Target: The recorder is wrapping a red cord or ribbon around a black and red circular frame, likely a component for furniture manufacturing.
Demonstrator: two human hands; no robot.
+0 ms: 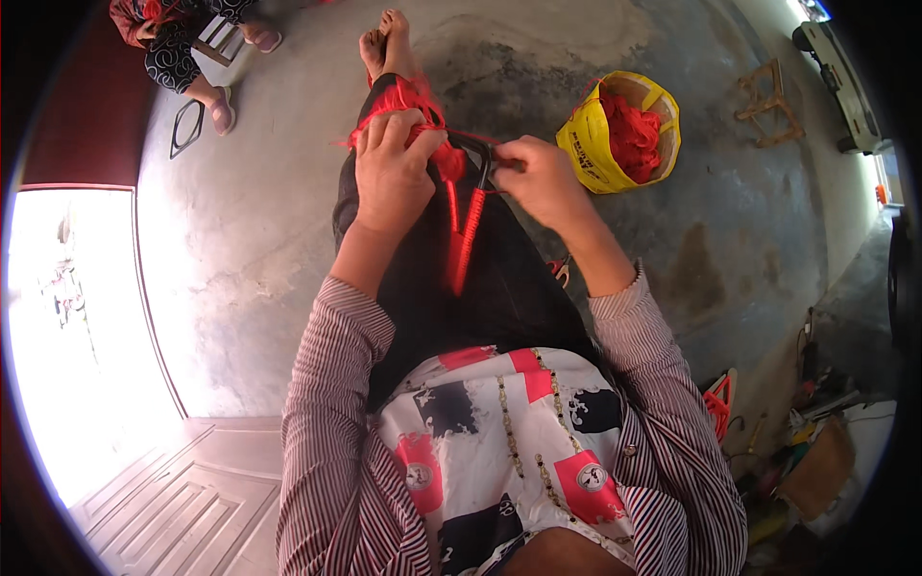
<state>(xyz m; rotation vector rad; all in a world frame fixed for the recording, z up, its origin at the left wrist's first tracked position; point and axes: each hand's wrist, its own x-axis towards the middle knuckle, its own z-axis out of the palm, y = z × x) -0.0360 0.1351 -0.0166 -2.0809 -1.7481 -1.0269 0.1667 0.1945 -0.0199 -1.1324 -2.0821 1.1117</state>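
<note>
- Over my knees: my left hand (392, 168) is closed round a bunch of red cord (415, 106), fingers curled over the top, knuckles toward the camera.
- My right hand (540, 178) is pinched shut on a small dark tool (485, 158); can't tell whether it's a hook or a needle, since the fingers hide most of it.
- Between the hands a finished braided strip (465, 235) of the same red cord hangs from the work point down my dark trousers (480, 288).
- Handling, my read: light, soft and limp, with no stiffness of its own. The loose bunch will snag and tangle; the braided part looks firmer and holds its line. Not fragile, and not slippery by the look of the fibre.
- Where to hold: close to the work point, just beside the tool tip. Grabbing the hanging tail gives no control.
- Axis: the strip's long axis runs from the hands toward my body, tilted slightly left in view. The free end points at my lap; the working end sits up at the hands.
- Loose cord leads away past my bare feet (386, 43).
- Further right on the concrete floor (269, 221): a yellow bag (588, 144) with more red cord in it, well apart from the hands.
- Top left: another person sitting, only legs and sandals (223, 108) showing.
</note>
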